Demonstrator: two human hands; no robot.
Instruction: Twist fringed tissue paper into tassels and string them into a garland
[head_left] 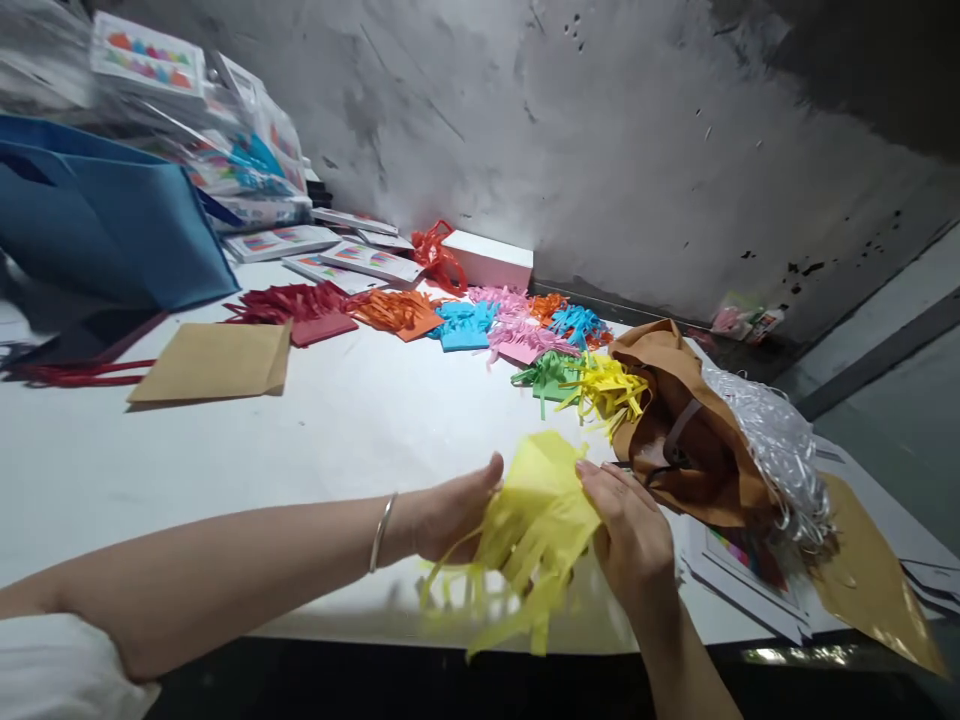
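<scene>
A yellow fringed tissue paper piece [534,520] hangs between my two hands near the front edge of the white table [360,420]. My left hand [454,512], with a silver bangle on the wrist, grips the paper's left side, thumb on top. My right hand [630,535] pinches its right edge. The cut strips dangle down, blurred. Behind, more fringed paper lies in heaps: yellow [609,388], green [546,374], pink [517,335], blue [465,324], orange [394,310] and dark red [304,305].
A brown bag [675,420] with silvery shredded film [772,450] lies at the right. A tan envelope [214,360] lies at the left, a blue fabric bag [105,225] behind it. Flat packs [371,260] and a white box [491,258] line the grey wall.
</scene>
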